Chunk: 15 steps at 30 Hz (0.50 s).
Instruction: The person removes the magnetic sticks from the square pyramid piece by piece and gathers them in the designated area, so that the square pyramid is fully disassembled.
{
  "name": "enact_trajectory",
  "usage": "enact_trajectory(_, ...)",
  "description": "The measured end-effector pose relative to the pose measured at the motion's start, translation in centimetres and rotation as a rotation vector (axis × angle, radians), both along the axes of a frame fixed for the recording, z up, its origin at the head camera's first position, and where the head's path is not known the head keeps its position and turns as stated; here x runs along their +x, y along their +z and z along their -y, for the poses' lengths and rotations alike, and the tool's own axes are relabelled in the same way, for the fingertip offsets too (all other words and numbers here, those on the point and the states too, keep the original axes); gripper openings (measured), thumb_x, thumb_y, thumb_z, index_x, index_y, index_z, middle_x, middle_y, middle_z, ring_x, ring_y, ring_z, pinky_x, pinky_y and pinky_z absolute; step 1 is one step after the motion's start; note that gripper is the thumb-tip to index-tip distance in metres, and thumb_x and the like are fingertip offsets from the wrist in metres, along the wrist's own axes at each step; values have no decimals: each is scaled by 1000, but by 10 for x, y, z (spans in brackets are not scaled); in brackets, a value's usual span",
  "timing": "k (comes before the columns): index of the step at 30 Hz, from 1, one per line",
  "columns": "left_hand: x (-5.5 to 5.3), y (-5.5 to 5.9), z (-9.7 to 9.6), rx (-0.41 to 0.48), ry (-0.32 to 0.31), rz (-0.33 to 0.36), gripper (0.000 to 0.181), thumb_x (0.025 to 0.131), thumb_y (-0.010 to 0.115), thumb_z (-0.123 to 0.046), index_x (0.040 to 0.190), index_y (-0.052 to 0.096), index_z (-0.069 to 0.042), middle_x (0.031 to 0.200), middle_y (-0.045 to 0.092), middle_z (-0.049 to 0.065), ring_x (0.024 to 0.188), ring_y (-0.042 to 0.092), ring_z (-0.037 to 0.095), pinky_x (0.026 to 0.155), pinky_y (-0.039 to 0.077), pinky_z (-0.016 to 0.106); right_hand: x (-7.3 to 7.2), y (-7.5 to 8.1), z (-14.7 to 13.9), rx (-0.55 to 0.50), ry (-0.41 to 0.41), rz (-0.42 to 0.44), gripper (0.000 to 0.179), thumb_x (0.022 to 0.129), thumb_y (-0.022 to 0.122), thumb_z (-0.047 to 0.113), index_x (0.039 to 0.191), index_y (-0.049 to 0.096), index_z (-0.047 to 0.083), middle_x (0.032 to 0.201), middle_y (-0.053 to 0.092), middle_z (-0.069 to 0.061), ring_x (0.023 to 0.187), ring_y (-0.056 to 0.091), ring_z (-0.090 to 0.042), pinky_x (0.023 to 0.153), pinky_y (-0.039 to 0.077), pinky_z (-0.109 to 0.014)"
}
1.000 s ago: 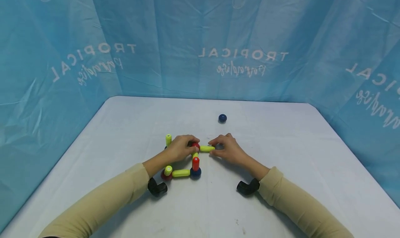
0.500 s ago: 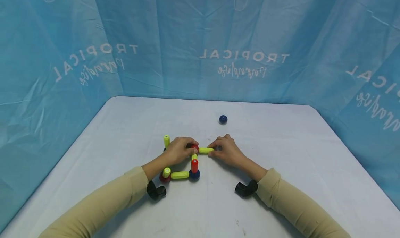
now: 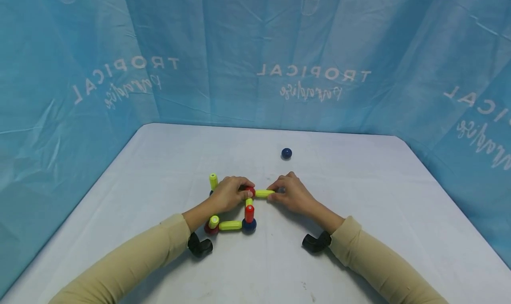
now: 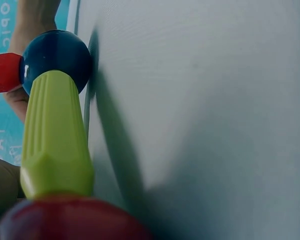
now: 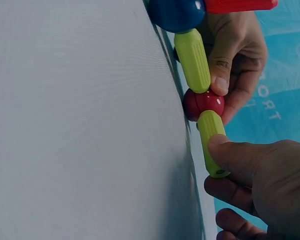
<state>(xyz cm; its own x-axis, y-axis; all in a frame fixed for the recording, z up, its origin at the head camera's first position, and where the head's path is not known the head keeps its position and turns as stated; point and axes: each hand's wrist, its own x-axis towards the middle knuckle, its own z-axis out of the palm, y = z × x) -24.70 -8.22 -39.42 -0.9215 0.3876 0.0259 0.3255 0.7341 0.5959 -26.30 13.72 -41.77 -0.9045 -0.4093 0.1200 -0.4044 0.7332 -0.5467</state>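
Magnetic rods and balls are joined into a frame on the table. My left hand (image 3: 231,193) holds a red ball (image 3: 250,192) at its far right corner. In the right wrist view, the left thumb presses on that red ball (image 5: 204,104). My right hand (image 3: 293,193) pinches a yellow-green rod (image 3: 263,193) that runs sideways from the red ball, its dark-tipped outer end showing in the right wrist view. A dark round thing (image 3: 281,190) is partly hidden behind the right fingers. A red rod (image 3: 249,213) stands on a blue ball (image 3: 249,225) at the near right corner.
A loose dark blue ball (image 3: 286,153) lies farther back on the white table (image 3: 359,184). Another red ball (image 3: 211,228) bears an upright yellow-green rod (image 3: 214,221) at near left. One more upright yellow-green rod (image 3: 213,181) rises behind the left hand. Blue printed sheeting (image 3: 255,51) encloses the table.
The right thumb and fingers have closed in on the outer end of the yellow-green rod. The left hand stays on the red ball. The view has shifted slightly.
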Motion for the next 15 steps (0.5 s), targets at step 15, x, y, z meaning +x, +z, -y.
enact_trajectory(15,8,0,5,-6,24,14,30,89,65,-20,117,66,-12,118,67,4,115,57,22,102,42,41,-61,16,11,-29,-128,8,24,86,69,24,107,72,12,99,66,-2,94,54,-19,79,44,-32)
